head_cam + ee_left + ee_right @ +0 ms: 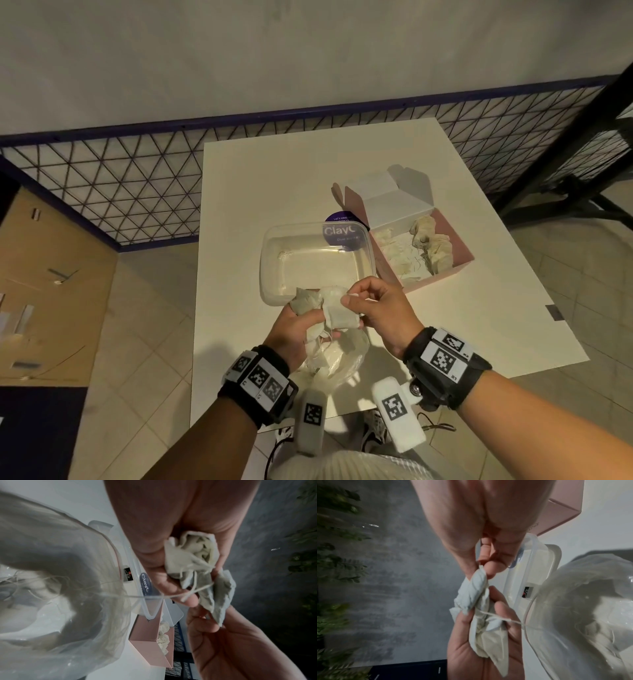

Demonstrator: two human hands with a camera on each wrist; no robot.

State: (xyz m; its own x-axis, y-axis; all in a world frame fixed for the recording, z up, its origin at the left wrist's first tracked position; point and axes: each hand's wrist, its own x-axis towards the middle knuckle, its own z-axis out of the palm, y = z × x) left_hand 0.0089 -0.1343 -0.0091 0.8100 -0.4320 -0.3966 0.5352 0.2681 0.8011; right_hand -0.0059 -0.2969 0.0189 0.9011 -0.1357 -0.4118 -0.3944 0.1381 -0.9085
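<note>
- The person is standing at the white table (pixel 274 178), holding both hands just above its near edge, right in front of the clear plastic tub (pixel 270 246).
- The left hand (pixel 291 329) is curling round a small clump of tea bags (pixel 310 301), fingers wrapped under them. Thin strings (pixel 193 588) are trailing out of the clump toward the plastic bag (pixel 342 363) lying below the hands.
- The right hand (pixel 383 308) is pinching the top corner of 1 pale tea bag (pixel 339 315) between thumb and forefinger, with the other fingers bending loosely behind. That bag is touching the clump, and its lower end is sitting inside the left hand's grip.
- To my eye the step in hand is separating: 1 bag is being teased free of the bunch, and it is not yet loose.
- The tub is sitting open, with the open pink box (pixel 459 260) just beside it on the right, holding more crumpled sachets (pixel 428 240).
- The next move is calling for a slow pull away from the left hand while that hand is gripping the rest firmly. The strings are looking tangled, so a sharp tug could be dragging a 2nd bag along or tearing the paper.
- Where the freed bag is going, tub or box, I cannot tell from here.
</note>
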